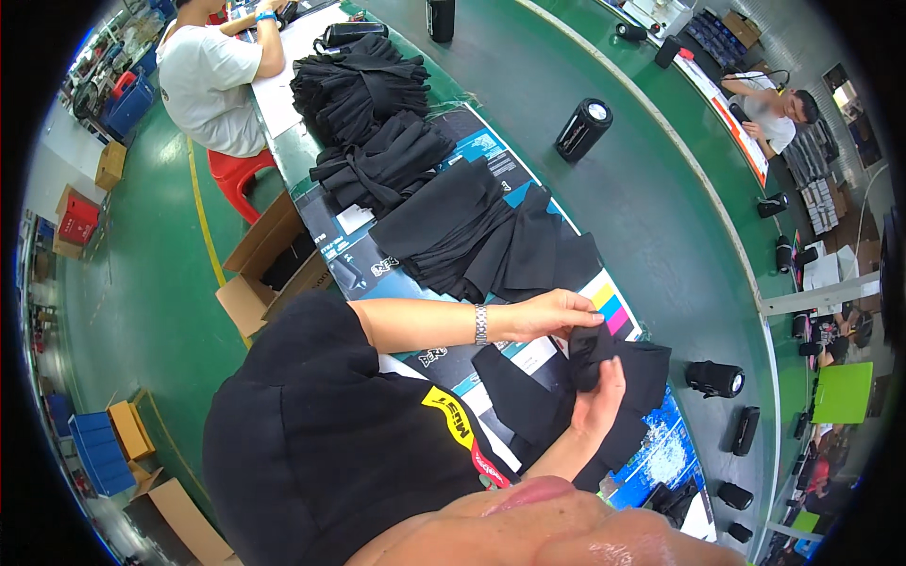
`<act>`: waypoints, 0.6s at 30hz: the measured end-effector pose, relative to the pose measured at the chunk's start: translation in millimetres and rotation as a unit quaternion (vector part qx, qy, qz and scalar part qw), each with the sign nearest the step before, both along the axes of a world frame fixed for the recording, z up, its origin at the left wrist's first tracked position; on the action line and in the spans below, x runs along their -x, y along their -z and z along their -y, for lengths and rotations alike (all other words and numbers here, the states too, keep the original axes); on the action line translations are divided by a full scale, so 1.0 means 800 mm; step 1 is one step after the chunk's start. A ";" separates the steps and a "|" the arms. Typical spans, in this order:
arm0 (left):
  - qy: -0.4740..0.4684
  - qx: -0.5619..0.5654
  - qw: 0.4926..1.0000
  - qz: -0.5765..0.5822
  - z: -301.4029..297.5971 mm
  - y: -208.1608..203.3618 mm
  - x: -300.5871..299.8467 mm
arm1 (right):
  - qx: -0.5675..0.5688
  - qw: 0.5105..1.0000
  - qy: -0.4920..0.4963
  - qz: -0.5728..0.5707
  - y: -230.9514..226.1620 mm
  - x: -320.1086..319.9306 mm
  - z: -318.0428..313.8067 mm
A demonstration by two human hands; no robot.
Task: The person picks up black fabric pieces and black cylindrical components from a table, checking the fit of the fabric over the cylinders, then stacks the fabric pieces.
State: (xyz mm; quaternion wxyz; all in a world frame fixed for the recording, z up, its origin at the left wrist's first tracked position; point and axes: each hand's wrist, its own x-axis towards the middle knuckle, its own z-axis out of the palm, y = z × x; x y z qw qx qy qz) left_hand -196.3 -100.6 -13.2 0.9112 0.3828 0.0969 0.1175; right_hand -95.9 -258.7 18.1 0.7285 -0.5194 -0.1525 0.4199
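Right of centre in the frame, the left hand (550, 315), with a metal watch (481, 325) at the wrist, pinches the upper edge of a folded black cloth (588, 360) between thumb and fingertips. The right hand (596, 404), just below, has its fingers bent up against the cloth's lower right edge; I cannot tell whether they grip it. The cloth is raised between the two hands, above flat black pieces (514, 385) on the table. Printed sheets (483, 140) cover the tabletop. Above the left forearm, near the centre, lies a fanned pile of black cloth (439, 226). Beyond it, toward the top, sit two heaped bundles: a smaller one (382, 162) and a larger one (360, 87), side by side. An open cardboard box (247, 302) stands left of the table. Black cylindrical speakers, one upright (584, 129), are spaced along the green surface (661, 217) at right. At upper left, a co-worker (209, 80) in white sits on a red stool (238, 174); another person (769, 124) works at upper right.
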 end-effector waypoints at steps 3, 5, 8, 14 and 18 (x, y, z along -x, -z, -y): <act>0.058 -0.028 0.998 0.027 0.007 -0.016 0.004 | -0.036 0.995 -0.090 0.026 -0.029 0.002 0.017; 0.142 -0.039 0.988 0.047 -0.001 -0.033 0.010 | -0.095 0.986 -0.113 0.083 -0.034 0.003 0.030; 0.322 -0.072 0.937 0.115 -0.022 -0.027 0.015 | -0.298 0.930 -0.213 -0.026 -0.033 0.003 0.019; 0.376 -0.155 0.830 0.382 -0.010 -0.029 0.011 | -0.220 0.962 -0.038 -0.157 -0.007 0.040 0.052; 0.555 -0.109 0.766 0.306 0.013 -0.072 0.038 | -0.377 0.826 -0.365 -0.208 -0.007 0.022 0.026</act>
